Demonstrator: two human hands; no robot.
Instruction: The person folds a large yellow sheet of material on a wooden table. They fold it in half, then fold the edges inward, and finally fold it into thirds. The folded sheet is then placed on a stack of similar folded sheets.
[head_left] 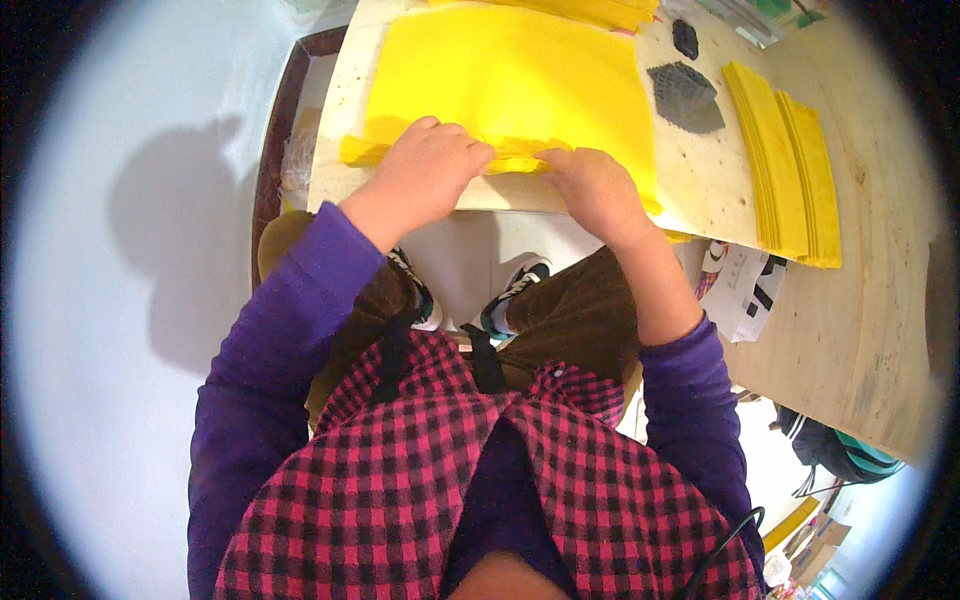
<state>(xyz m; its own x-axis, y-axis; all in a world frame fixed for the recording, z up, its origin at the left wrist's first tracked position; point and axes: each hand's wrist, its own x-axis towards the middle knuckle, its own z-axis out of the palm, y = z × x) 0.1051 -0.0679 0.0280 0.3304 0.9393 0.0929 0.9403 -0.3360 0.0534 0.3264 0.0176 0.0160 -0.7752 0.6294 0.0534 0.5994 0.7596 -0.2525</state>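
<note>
We note the left hand and right hand both gripping the gathered near edge of the yellow cloth. For an even crease, we judge equal tension and squared layers best. The cloth lies under the fingers and spreads away beyond them over the wooden table; folded yellow pieces sit rightward.

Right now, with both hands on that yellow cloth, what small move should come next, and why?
Perhaps fold the near edge of the yellow cloth forward: the left hand and right hand both grip it there, and most of it lies fairly flat beyond them.
</note>
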